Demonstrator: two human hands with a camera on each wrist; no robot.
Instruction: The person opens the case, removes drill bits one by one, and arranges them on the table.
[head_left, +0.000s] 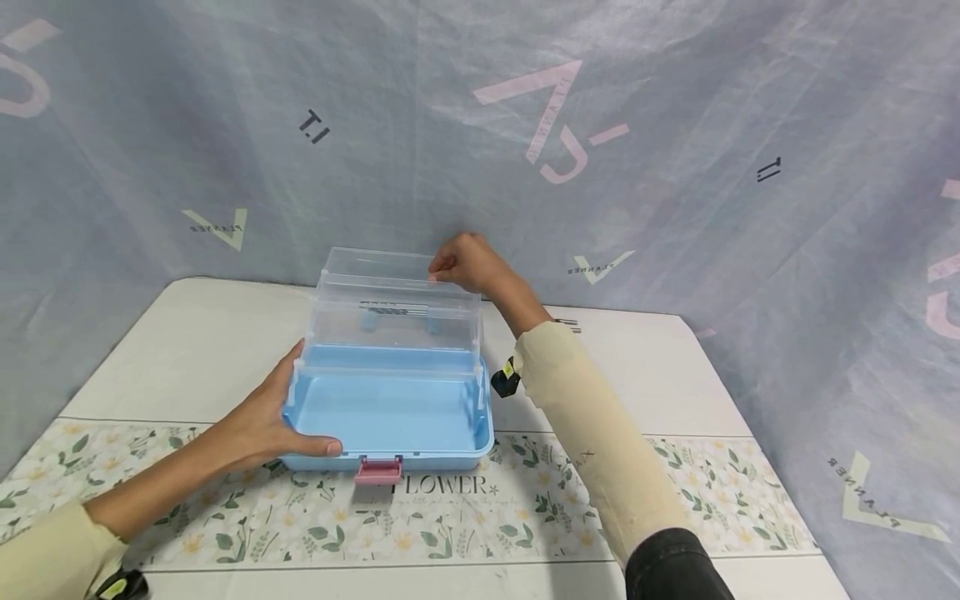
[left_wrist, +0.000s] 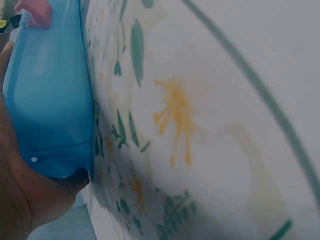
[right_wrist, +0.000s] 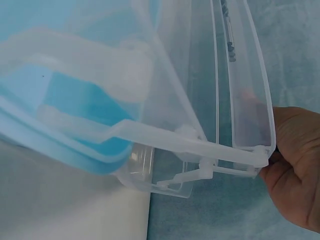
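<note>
From the head camera, the left hand (head_left: 258,425) gripped the near left corner of the blue box (head_left: 390,412), thumb curled along its front edge, the pink latch (head_left: 378,471) just right of the thumb. The right hand (head_left: 468,260) pinched the top edge of the raised clear lid (head_left: 393,292) beyond the box, which sat on the flowered table cover (head_left: 465,508). At the left wrist, the palm (left_wrist: 30,200) cupped the box's blue wall (left_wrist: 50,100) against the floral cloth (left_wrist: 200,125). At the right wrist, the fingers (right_wrist: 295,165) clamped the clear lid's rim (right_wrist: 250,100), the blue base lying left of them.
</note>
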